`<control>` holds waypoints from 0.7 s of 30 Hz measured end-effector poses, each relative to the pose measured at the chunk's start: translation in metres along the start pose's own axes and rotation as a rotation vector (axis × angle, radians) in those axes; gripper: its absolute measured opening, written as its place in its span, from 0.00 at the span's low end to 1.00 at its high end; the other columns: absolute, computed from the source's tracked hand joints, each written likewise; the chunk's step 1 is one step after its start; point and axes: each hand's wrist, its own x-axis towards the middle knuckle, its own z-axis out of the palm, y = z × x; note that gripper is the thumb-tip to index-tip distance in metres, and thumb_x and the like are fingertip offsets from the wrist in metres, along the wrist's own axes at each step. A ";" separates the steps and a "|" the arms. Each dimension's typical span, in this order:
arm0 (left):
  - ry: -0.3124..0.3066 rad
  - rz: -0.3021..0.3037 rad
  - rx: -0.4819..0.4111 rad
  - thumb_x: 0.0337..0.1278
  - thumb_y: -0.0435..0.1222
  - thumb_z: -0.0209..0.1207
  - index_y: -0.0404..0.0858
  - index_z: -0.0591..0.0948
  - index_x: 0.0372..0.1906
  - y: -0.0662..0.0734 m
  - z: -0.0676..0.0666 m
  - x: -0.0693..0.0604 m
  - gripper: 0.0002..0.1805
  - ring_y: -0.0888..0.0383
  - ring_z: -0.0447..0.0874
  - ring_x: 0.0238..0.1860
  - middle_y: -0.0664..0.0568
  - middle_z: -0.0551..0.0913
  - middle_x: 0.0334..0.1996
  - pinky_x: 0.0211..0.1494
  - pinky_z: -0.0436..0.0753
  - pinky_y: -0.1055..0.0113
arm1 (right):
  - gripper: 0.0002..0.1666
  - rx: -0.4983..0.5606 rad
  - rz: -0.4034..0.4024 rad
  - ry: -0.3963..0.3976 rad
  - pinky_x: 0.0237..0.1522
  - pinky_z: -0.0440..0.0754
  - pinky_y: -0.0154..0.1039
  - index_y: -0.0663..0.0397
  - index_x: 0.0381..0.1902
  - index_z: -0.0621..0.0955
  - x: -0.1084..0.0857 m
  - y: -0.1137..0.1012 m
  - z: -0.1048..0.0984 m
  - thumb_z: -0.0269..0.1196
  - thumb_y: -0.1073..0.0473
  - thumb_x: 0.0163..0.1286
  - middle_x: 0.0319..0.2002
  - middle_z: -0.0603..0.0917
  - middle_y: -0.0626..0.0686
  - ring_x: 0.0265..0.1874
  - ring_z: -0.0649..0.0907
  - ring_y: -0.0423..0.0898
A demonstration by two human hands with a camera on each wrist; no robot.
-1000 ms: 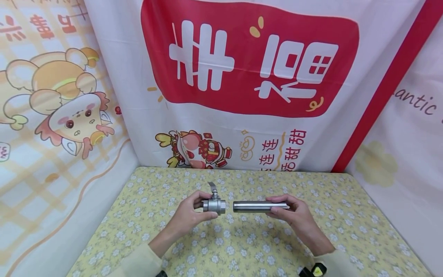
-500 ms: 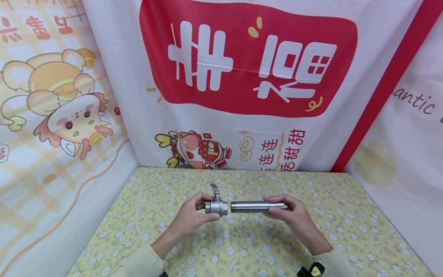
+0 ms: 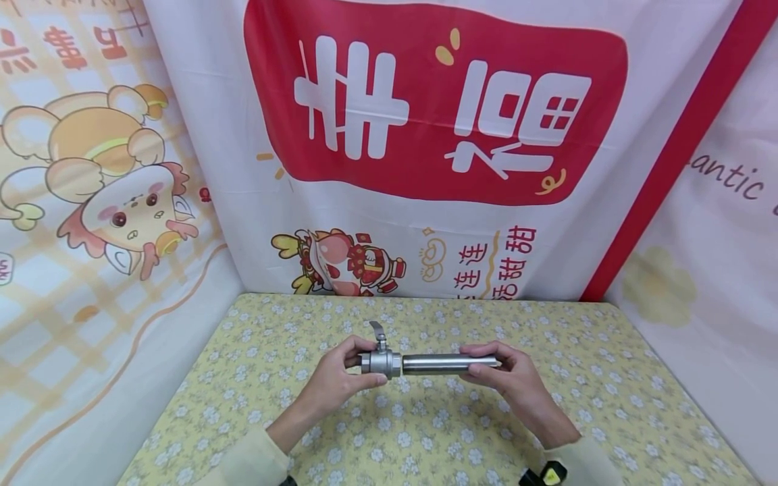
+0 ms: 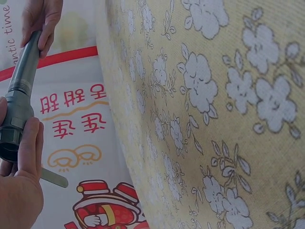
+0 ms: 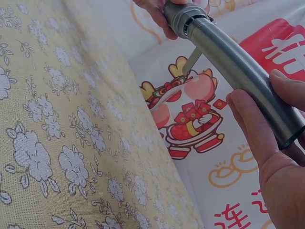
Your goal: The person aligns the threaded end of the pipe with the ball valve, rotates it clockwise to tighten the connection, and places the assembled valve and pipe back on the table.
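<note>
A metal ball valve point(image 3: 380, 363) with a flat lever handle point(image 3: 378, 331) pointing up is gripped by my left hand point(image 3: 338, 372) between thumb and fingers. To its right, my right hand point(image 3: 509, 371) holds a steel pipe point(image 3: 433, 364) level near its far end. In the right wrist view, the threaded end of the pipe point(image 5: 238, 67) stands at the valve's mouth point(image 5: 187, 20), with a thin dark gap showing on one side. The left wrist view shows the thread close against the valve point(image 4: 16, 114); how far it enters I cannot tell.
Below the hands spreads a table with a yellow floral cloth point(image 3: 401, 432). A white and red printed curtain point(image 3: 425, 182) hangs behind it, with printed cloths point(image 3: 109, 283) along both sides. A dark strapped device point(image 3: 543, 474) sits on the right wrist.
The pipe has moved left toward the valve, and the gap between them has narrowed until they meet in the head view. My left hand has shifted slightly right.
</note>
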 end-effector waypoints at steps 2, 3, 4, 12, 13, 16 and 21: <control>0.003 -0.003 -0.001 0.57 0.39 0.81 0.36 0.81 0.63 -0.001 0.001 0.000 0.32 0.45 0.88 0.62 0.39 0.85 0.65 0.57 0.90 0.68 | 0.24 0.002 0.001 0.001 0.60 0.90 0.49 0.72 0.65 0.80 0.000 0.001 0.000 0.70 0.66 0.76 0.61 0.88 0.50 0.57 0.91 0.49; 0.004 -0.004 -0.002 0.57 0.39 0.81 0.36 0.81 0.63 -0.001 0.001 0.000 0.32 0.45 0.88 0.62 0.39 0.85 0.64 0.56 0.90 0.68 | 0.24 0.001 0.000 -0.001 0.60 0.90 0.49 0.72 0.65 0.80 0.000 0.001 0.000 0.70 0.66 0.76 0.61 0.88 0.50 0.57 0.91 0.49; 0.005 -0.003 0.000 0.57 0.39 0.81 0.36 0.81 0.63 -0.001 0.001 0.000 0.32 0.45 0.88 0.62 0.39 0.85 0.64 0.56 0.90 0.68 | 0.24 0.001 0.000 -0.001 0.60 0.90 0.49 0.72 0.65 0.80 0.000 0.001 0.000 0.70 0.66 0.76 0.61 0.88 0.50 0.57 0.91 0.49; 0.009 -0.015 -0.003 0.56 0.40 0.82 0.38 0.81 0.63 -0.002 0.004 0.002 0.31 0.44 0.88 0.62 0.41 0.85 0.64 0.54 0.90 0.67 | 0.23 0.013 0.004 0.002 0.61 0.89 0.49 0.72 0.64 0.81 -0.001 0.001 0.001 0.71 0.67 0.75 0.62 0.88 0.52 0.57 0.91 0.49; 0.007 -0.014 -0.004 0.57 0.40 0.81 0.38 0.81 0.63 -0.003 0.004 0.002 0.31 0.44 0.88 0.62 0.41 0.85 0.65 0.54 0.90 0.67 | 0.23 0.015 0.004 0.002 0.61 0.89 0.49 0.73 0.63 0.81 -0.001 0.001 0.001 0.71 0.67 0.75 0.62 0.88 0.52 0.57 0.91 0.49; -0.001 -0.012 -0.009 0.58 0.40 0.81 0.38 0.81 0.63 -0.003 0.005 0.002 0.31 0.44 0.87 0.62 0.41 0.85 0.65 0.53 0.90 0.67 | 0.23 0.019 0.007 0.005 0.61 0.89 0.50 0.73 0.63 0.81 -0.001 0.001 0.002 0.71 0.67 0.75 0.63 0.88 0.53 0.58 0.91 0.49; -0.003 -0.017 -0.015 0.58 0.40 0.81 0.38 0.81 0.64 -0.003 0.006 0.002 0.31 0.45 0.87 0.63 0.41 0.85 0.65 0.53 0.90 0.68 | 0.22 0.018 0.025 0.022 0.61 0.89 0.49 0.71 0.61 0.82 0.000 0.001 0.004 0.72 0.66 0.74 0.61 0.89 0.50 0.58 0.91 0.49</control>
